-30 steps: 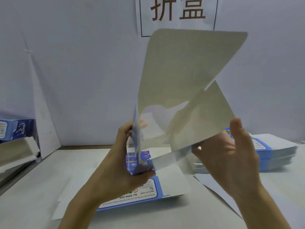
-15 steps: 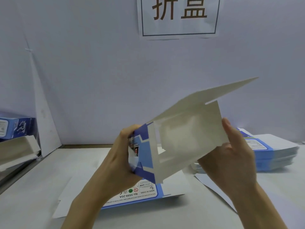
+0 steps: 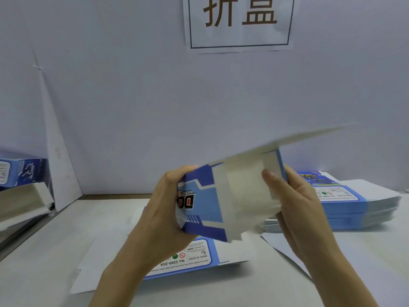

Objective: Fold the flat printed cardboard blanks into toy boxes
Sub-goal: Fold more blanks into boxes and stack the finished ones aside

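I hold a blue-and-white printed cardboard blank (image 3: 208,202) above the table, partly opened into a box shape with a clear window panel. My left hand (image 3: 163,211) grips its left end, fingers curled round the far side. My right hand (image 3: 294,202) grips the right end, thumb on the near face. A long white flap (image 3: 287,142) sticks out up and to the right, blurred. Under my hands a flat blank (image 3: 194,255) lies on the table.
A stack of flat blanks (image 3: 354,202) sits at the right on the white table (image 3: 55,251). Finished blue boxes (image 3: 20,171) and a white open carton (image 3: 22,202) stand at the far left. A white wall with a paper sign (image 3: 240,23) is close behind.
The blank has come down from upright to nearly level and opened into a box shape. The big flap swung from up high down to the right. Both hands kept their hold.
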`<state>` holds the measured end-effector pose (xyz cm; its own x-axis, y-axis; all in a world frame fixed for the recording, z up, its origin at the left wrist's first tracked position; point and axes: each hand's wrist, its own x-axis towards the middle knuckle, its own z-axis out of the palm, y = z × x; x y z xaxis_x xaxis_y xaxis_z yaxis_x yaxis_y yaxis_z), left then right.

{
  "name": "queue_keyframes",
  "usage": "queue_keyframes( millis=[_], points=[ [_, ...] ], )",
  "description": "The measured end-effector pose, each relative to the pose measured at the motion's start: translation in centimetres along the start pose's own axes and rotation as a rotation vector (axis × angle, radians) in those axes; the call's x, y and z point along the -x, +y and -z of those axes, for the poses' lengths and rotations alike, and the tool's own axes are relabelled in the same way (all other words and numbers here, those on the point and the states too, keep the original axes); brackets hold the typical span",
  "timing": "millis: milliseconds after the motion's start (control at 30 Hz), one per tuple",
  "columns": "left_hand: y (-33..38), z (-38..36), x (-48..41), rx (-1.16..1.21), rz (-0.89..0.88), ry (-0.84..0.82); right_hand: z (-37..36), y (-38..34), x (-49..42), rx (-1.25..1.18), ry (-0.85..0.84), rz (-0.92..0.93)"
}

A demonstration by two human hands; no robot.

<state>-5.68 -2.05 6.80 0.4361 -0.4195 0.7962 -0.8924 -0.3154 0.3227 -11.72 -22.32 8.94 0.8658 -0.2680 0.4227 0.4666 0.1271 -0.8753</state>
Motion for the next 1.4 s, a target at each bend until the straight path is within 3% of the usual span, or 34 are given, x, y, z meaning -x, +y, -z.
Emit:
queue_keyframes(
  millis=[167, 300, 500, 600, 833, 967, 1300, 1400],
  points=[
    [-0.5, 0.4, 0.2, 0.043, 0.099, -0.012, 0.2, -0.1, 0.0, 0.309, 0.093, 0.142],
    [-1.0, 0.6, 0.4, 0.079, 0.154, -0.033, 0.1, 0.0, 0.1, 0.444, 0.042, 0.159],
    [-0.8, 1.3, 0.2, 0.061, 0.100, -0.009, -0.1, -0.6, 0.3, 0.533, -0.010, 0.140],
    [-0.9, 1.2, 0.1, 0.012, 0.057, -0.029, 0.4, -0.5, 0.1, 0.688, 0.038, 0.185],
    [-1.6, 0.8, 0.2, -0.006, 0.022, -0.038, 0.5, -0.8, 0.1, 0.687, 0.012, 0.104],
    [-1.6, 0.6, 0.1, -0.005, 0.020, -0.049, 0.1, -0.5, 0.0, 0.824, 0.133, 0.172],
    [-1.2, 1.0, 0.3, -0.003, 0.099, -0.048, 0.0, -0.4, 0.1, 0.826, 0.070, 0.214],
    [-2.0, 0.7, 0.4, 0.017, 0.144, -0.068, -0.2, -0.3, 0.0, 0.868, 0.191, 0.254]
  ],
)
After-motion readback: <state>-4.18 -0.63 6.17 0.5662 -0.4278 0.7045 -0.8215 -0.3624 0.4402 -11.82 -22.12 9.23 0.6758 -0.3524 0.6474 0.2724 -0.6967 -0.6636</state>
